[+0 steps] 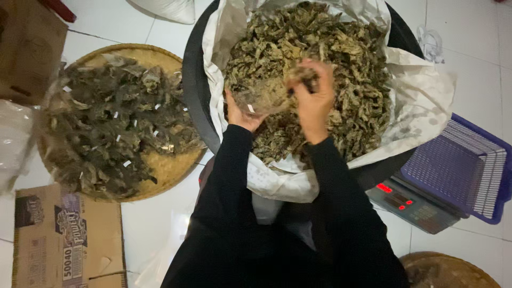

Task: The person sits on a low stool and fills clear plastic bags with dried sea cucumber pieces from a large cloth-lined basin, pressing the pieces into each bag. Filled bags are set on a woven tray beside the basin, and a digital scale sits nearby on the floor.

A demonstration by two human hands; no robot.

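Observation:
A big black tub (193,80) lined with white paper (421,101) holds a heap of dried brownish-green leaves (352,64). Over the heap, my left hand (240,113) holds a small clear plastic bag (261,96) partly filled with the leaves. My right hand (313,97) is closed on a pinch of dried leaves at the bag's mouth. Both arms are in black sleeves.
A round woven tray (165,170) at the left carries several filled clear bags (112,122). A digital scale (416,205) with a purple basket (469,165) stands at the right. Cardboard boxes (64,240) lie at the left, another woven tray (448,269) at bottom right.

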